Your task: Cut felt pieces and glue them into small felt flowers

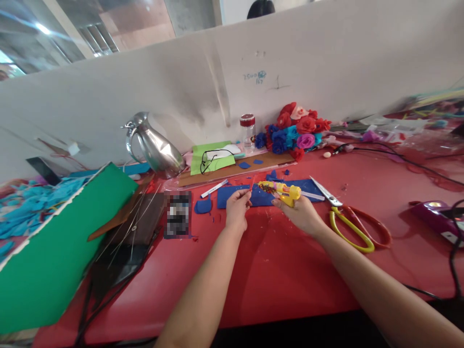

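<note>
Head view: two bare hands work over the red bench [275, 270], near each other but not touching. The left hand [236, 209] is pinched shut on one thin red strip [251, 186], which rises at a tilt from the fingertips. The right hand [300, 212] is clamped on one yellow plastic glue gun [284, 191], nozzle pointing left toward the strip; whether nozzle and strip touch cannot be determined. Directly behind both hands lies one blue felt sheet [261, 195], with small blue offcuts scattered around it. One pair of scissors with yellow and red handles [353, 224] lies just right of the right hand, blades pointing up-left. One white marker pen [213, 188] lies left of the felt. One polished steel jug [155, 147] stands against the white partition. One cluster of red, blue and pink fabric flowers [293, 130] rests at the partition, beside one clear jar with a red lid [248, 129]. One green board [54, 241] lies at far left.
</note>
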A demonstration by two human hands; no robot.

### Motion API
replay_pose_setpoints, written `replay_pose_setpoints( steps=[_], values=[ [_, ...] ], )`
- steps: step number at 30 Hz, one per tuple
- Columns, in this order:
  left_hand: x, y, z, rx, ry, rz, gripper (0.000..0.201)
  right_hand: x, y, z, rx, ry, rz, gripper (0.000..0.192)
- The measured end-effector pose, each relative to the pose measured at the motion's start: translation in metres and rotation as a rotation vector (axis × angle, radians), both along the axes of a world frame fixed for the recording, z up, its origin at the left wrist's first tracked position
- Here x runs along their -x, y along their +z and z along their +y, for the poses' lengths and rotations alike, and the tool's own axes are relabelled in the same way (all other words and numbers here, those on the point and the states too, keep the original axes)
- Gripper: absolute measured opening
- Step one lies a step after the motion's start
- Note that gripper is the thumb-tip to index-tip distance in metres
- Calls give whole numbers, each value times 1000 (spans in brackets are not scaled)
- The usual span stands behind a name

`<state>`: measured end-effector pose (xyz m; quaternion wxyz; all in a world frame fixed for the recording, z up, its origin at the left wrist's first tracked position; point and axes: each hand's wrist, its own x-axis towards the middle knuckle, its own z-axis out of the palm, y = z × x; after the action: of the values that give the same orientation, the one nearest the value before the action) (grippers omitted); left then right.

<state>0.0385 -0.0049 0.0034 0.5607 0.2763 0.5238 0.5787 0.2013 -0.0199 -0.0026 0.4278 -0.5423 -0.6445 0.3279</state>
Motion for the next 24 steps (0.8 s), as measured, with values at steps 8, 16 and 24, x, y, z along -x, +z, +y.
replay_pose_setpoints(
  steps=[8,16,24],
  values=[
    [0,0,0,-12,-9,-6,12,1,-3,-2,23,28,-6,33],
    [0,-1,0,-20,-12,20,14,0,0,-2,39,10,16,34],
    [-1,-5,0,-78,5,140,8,-1,-6,-2,29,27,-59,32]
  ],
)
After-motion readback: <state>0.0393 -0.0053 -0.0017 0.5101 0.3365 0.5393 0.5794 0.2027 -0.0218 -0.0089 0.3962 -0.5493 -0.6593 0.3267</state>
